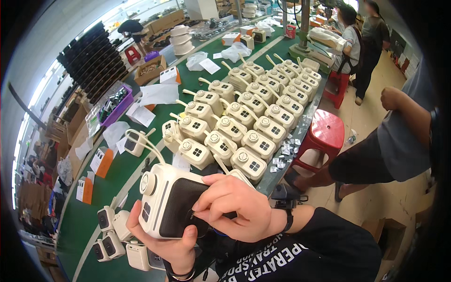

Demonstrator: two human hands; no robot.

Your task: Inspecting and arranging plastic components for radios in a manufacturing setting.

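A cream portable speaker is tilted up close in front of me. It has a round knob on top, a dark four-part button pad on its side, a black mesh front and a looped strap. My left hand grips it from below, thumb along the lower front edge. My right hand is closed in a pinch against the mesh, near a small mark. Whatever lies between those fingertips is too small to make out. Just beyond stand several matching speakers in rows on the green table.
More cream speakers lie at the lower left. Orange-and-white boxes and a purple basket line the table's left side. Small white packets lie at the right edge. A red stool and a person are beside it.
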